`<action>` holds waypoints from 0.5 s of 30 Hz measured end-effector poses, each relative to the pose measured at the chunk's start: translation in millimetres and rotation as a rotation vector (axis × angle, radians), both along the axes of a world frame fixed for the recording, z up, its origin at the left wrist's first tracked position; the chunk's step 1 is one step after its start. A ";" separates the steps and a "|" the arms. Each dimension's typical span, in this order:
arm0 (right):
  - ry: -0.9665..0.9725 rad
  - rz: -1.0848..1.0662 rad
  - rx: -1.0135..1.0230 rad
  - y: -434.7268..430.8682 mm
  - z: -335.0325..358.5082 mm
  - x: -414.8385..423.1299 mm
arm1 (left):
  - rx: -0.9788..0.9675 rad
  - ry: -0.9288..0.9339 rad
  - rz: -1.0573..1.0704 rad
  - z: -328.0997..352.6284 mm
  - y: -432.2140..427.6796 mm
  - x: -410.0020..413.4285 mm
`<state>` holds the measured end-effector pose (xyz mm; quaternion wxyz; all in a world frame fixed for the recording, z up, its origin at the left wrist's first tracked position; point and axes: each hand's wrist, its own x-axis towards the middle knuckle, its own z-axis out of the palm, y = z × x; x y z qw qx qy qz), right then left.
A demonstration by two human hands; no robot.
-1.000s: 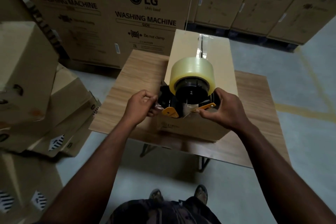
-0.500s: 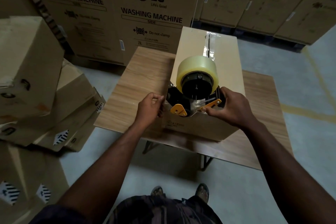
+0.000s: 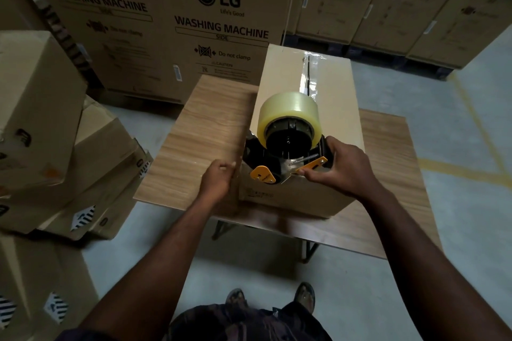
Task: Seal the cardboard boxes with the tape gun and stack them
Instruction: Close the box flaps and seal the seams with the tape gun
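A long cardboard box (image 3: 282, 75) lies on a small wooden table (image 3: 199, 135), with clear tape along the far part of its top seam. A black and orange tape gun (image 3: 288, 152) with a large clear roll sits at the near end of the box top. My right hand (image 3: 343, 166) grips the tape gun from the right side. My left hand (image 3: 219, 180) is at the box's near left corner, fingers curled against its edge, slightly blurred.
A leaning pile of cardboard boxes (image 3: 55, 147) crowds the left side. Tall washing machine cartons (image 3: 177, 22) form a wall behind the table, with more cartons (image 3: 401, 3) on pallets at the back right. Grey floor (image 3: 457, 163) with yellow lines lies to the right.
My left hand has slid down and left from the tape gun's front to the box's near left corner. The tape gun and my right hand stay at the near end.
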<state>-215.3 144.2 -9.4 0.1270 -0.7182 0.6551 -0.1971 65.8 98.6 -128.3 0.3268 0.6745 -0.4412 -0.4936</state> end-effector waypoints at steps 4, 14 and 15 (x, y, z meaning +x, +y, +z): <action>0.003 0.016 0.075 -6.0 2.7 -2.4 | -0.026 0.313 0.008 30.0 -3.7 -4.5; -0.043 0.015 0.133 -6.3 6.3 -2.9 | 0.118 0.317 0.051 23.3 5.9 -3.8; -0.055 0.012 0.141 -6.0 7.3 -2.7 | 0.063 0.331 0.075 28.6 2.4 -4.2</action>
